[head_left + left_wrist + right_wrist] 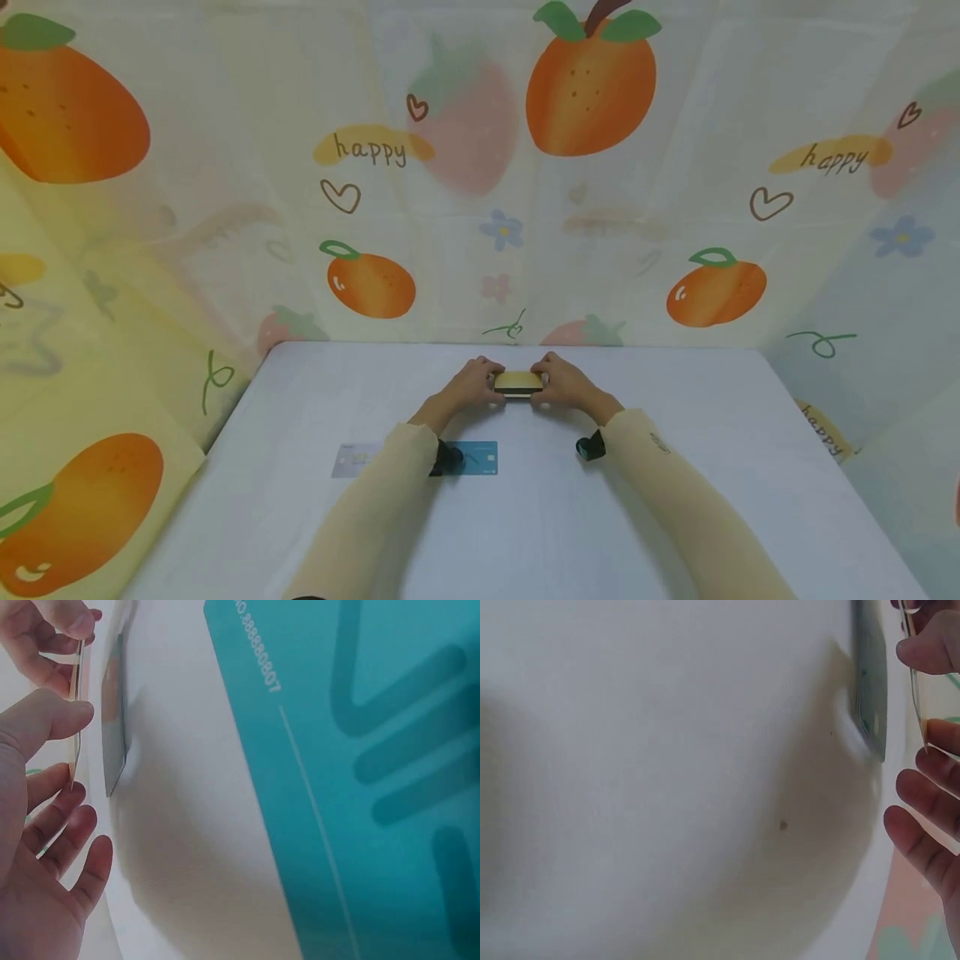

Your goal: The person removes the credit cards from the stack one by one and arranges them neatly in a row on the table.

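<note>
Between both hands, at the far side of the table, is a thin yellow card [517, 380] with a dark stripe along its near edge. My left hand [474, 385] pinches its left end, the thumb [64, 716] pressing the near face and fingers behind. The right hand [566, 385] pinches the other end, with thumb [930, 649] and fingers on opposite faces. Just under the held card, another flat card [114, 727] lies on the table, also seen as a greyish card [871, 682] in the right wrist view; the two stand slightly apart.
A teal card [477, 458] lies below my left wrist, partly hidden by the black wrist camera [448, 457]. Left of it is a silvery card [351, 461], partly behind the sleeve. The white table [675, 392] meets a fruit-printed cloth [465, 275] at the back.
</note>
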Available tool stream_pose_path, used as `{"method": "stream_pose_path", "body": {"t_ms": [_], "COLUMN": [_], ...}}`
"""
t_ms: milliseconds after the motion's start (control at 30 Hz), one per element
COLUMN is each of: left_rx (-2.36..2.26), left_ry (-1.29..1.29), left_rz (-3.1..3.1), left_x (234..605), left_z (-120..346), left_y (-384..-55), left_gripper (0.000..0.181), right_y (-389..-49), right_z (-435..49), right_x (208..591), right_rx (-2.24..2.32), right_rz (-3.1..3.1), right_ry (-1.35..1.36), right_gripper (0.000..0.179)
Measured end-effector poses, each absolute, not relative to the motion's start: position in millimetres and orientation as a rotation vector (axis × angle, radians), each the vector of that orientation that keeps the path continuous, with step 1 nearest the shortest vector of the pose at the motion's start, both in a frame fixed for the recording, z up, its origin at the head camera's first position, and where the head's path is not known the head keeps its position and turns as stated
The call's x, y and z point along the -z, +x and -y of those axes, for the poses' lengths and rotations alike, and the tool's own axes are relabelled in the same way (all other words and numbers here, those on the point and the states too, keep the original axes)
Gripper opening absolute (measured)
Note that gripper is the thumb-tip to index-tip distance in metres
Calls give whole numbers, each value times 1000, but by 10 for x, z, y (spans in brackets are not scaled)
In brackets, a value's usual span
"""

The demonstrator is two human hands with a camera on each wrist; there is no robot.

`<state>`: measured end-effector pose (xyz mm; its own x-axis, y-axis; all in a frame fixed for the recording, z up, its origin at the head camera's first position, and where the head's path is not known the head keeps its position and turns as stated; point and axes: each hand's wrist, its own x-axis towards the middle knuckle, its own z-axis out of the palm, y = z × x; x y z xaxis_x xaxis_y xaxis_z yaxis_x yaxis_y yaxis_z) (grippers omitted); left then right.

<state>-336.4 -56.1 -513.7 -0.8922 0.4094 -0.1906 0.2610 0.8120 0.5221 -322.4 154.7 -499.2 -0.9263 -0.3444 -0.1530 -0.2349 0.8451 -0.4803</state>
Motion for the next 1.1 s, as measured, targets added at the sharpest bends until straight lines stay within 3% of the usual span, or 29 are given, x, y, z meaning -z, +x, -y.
{"method": "stream_pose_path", "body": {"t_ms": [633,1100], "left_rx": [-770,-882], "left_ry": [717,636], "left_rz": [-2784,-2774], "left_x": [4889,4855], "left_z": [723,728], "left_y": [-3176,-3021], "left_gripper": [54,54], "right_y": [-2949,-2789], "right_z": [-1584,-1593], "right_x": [4904,4828], "right_rx": [869,951], "right_rz": [-2853,-2866], "right_ry": [-608,-620], "right_gripper": [53,50]}}
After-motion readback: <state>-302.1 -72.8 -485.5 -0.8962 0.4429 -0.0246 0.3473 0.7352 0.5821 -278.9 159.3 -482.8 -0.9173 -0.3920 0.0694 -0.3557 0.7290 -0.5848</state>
